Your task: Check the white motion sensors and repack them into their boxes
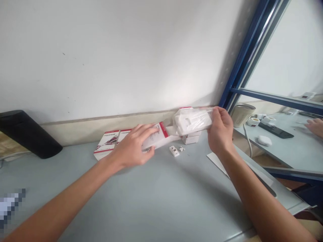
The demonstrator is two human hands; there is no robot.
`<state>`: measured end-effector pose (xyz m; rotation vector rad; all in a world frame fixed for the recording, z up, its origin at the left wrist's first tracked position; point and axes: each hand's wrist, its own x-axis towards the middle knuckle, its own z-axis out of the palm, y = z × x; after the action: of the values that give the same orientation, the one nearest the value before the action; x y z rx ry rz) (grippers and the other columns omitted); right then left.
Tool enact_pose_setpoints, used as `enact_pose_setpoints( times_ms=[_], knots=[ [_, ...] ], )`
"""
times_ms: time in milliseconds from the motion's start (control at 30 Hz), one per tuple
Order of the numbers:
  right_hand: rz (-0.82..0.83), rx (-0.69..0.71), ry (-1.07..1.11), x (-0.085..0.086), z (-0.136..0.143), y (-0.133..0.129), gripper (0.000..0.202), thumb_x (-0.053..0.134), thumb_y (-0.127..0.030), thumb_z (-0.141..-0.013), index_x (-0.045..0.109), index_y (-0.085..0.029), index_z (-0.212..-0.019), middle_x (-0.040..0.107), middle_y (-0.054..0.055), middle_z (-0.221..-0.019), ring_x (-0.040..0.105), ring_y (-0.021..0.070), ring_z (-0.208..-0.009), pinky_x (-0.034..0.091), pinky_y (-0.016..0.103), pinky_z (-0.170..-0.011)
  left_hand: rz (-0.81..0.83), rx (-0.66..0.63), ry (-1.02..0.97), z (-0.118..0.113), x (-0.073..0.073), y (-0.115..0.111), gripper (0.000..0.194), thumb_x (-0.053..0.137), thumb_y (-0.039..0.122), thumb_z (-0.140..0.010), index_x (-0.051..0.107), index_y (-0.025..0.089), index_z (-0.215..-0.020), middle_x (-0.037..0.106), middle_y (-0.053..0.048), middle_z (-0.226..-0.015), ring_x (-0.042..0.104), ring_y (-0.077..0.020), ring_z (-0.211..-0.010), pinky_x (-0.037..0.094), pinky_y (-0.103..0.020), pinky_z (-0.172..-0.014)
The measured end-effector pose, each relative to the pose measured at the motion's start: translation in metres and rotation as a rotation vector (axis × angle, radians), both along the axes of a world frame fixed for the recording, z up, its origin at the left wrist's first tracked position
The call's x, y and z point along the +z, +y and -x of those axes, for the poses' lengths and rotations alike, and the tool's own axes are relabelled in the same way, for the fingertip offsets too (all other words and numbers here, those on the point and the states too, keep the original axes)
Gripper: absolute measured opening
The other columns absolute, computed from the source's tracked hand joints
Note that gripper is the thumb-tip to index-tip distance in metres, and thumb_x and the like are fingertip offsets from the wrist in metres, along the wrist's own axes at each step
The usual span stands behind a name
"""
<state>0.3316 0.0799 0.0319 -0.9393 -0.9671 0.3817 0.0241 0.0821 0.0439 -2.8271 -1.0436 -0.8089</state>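
Observation:
My left hand (137, 144) is closed round a white and red cardboard box (158, 134), whose end facing right looks opened. My right hand (221, 129) pinches the right end of a clear plastic bag (205, 116). Inside the bag is a white plastic device (185, 121) with a small slot in its face. The bagged device is held just to the right of the box, above the table; whether its left end is still inside the box I cannot tell. Below them on the table lie a small white plastic part (174, 151) and some tiny white pieces (181, 148).
More red and white boxes (107, 141) stand by the wall at left, another box (191, 138) behind the device. A black cylinder (30, 134) leans at far left. Beyond the blue frame (242, 60), a mug (243, 114), a phone (275, 130) and another person's hand (315, 127) show.

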Motion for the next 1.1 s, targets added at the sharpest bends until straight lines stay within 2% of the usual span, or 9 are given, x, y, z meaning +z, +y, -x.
enact_pose_setpoints(
  times_ms=[167, 333, 433, 533, 633, 733, 867, 967, 1100],
  knots=[
    [-0.064, -0.122, 0.038, -0.004, -0.003, 0.003, 0.04, 0.056, -0.063, -0.098, 0.058, -0.024, -0.106, 0.067, 0.005, -0.099, 0.067, 0.0211, -0.091, 0.052, 0.034, -0.076, 0.09, 0.029, 0.11, -0.037, -0.014, 0.034, 0.053, 0.059, 0.022, -0.089, 0.061, 0.018, -0.142, 0.055, -0.015, -0.156, 0.051, -0.0356, -0.143, 0.045, -0.051, -0.118],
    [0.027, -0.203, -0.031, -0.004, 0.012, -0.004, 0.036, 0.053, -0.059, -0.1, 0.056, -0.023, -0.102, 0.058, 0.001, -0.087, 0.058, 0.0183, -0.08, 0.048, 0.032, -0.071, 0.246, 0.046, 0.138, -0.034, -0.028, 0.045, 0.055, 0.06, 0.019, -0.086, 0.062, 0.019, -0.141, 0.063, -0.015, -0.147, 0.061, -0.0372, -0.134, 0.051, -0.051, -0.111],
    [0.091, -0.126, -0.087, -0.007, 0.029, -0.011, 0.03, 0.054, -0.054, -0.1, 0.056, -0.024, -0.101, 0.059, 0.001, -0.086, 0.057, 0.0182, -0.079, 0.048, 0.031, -0.07, 0.272, 0.028, -0.093, -0.024, -0.029, 0.017, 0.061, 0.061, 0.022, -0.091, 0.052, 0.025, -0.152, 0.046, -0.013, -0.165, 0.049, -0.0362, -0.148, 0.043, -0.052, -0.121],
    [0.215, 0.041, -0.064, -0.016, 0.052, -0.021, 0.028, 0.053, -0.052, -0.1, 0.055, -0.024, -0.1, 0.061, 0.002, -0.088, 0.059, 0.019, -0.08, 0.048, 0.031, -0.07, 0.223, 0.051, -0.524, -0.017, -0.037, -0.032, 0.057, 0.054, 0.023, -0.1, 0.042, 0.026, -0.156, 0.051, -0.013, -0.158, 0.051, -0.0304, -0.147, 0.04, -0.051, -0.124],
    [0.462, 0.231, 0.025, -0.026, 0.078, -0.035, 0.027, 0.055, -0.051, -0.098, 0.056, -0.024, -0.101, 0.062, 0.002, -0.088, 0.058, 0.0187, -0.076, 0.047, 0.031, -0.064, 0.261, 0.006, -0.401, -0.011, -0.055, -0.073, 0.076, 0.072, 0.032, -0.093, 0.039, 0.036, -0.161, 0.028, -0.009, -0.175, 0.033, -0.0371, -0.159, 0.034, -0.055, -0.126],
    [0.638, 0.493, 0.113, -0.028, 0.097, -0.05, 0.03, 0.062, -0.052, -0.095, 0.055, -0.025, -0.108, 0.063, 0.001, -0.088, 0.059, 0.0186, -0.074, 0.051, 0.031, -0.062, 0.481, 0.072, -0.437, -0.002, -0.071, -0.086, 0.067, 0.073, 0.034, -0.095, 0.048, 0.038, -0.156, 0.048, -0.009, -0.165, 0.049, -0.0347, -0.147, 0.043, -0.05, -0.119],
    [0.484, 0.726, -0.038, -0.021, 0.1, -0.059, 0.037, 0.057, -0.063, -0.099, 0.058, -0.027, -0.111, 0.062, 0.002, -0.099, 0.061, 0.0192, -0.085, 0.057, 0.031, -0.062, 0.951, 0.06, -0.706, 0.006, -0.073, -0.078, 0.044, 0.072, 0.049, -0.096, 0.068, 0.022, -0.131, 0.077, -0.012, -0.115, 0.071, -0.0272, -0.1, 0.055, -0.038, -0.088],
    [0.367, 0.758, -0.212, -0.019, 0.092, -0.055, 0.035, 0.06, -0.06, -0.1, 0.059, -0.026, -0.108, 0.061, 0.001, -0.094, 0.06, 0.0162, -0.08, 0.053, 0.028, -0.059, 1.155, -0.022, -0.894, 0.007, -0.063, -0.075, 0.04, 0.072, 0.053, -0.095, 0.074, 0.018, -0.114, 0.076, -0.01, -0.099, 0.069, -0.0237, -0.09, 0.054, -0.036, -0.084],
    [0.329, 0.71, -0.283, -0.02, 0.085, -0.05, 0.035, 0.064, -0.057, -0.1, 0.059, -0.023, -0.096, 0.058, -0.003, -0.074, 0.053, 0.0117, -0.065, 0.045, 0.026, -0.056, 1.374, -0.209, -1.141, 0.007, -0.055, -0.073, 0.042, 0.071, 0.047, -0.097, 0.071, 0.021, -0.131, 0.074, -0.011, -0.113, 0.069, -0.0215, -0.089, 0.054, -0.035, -0.082]
  ],
)
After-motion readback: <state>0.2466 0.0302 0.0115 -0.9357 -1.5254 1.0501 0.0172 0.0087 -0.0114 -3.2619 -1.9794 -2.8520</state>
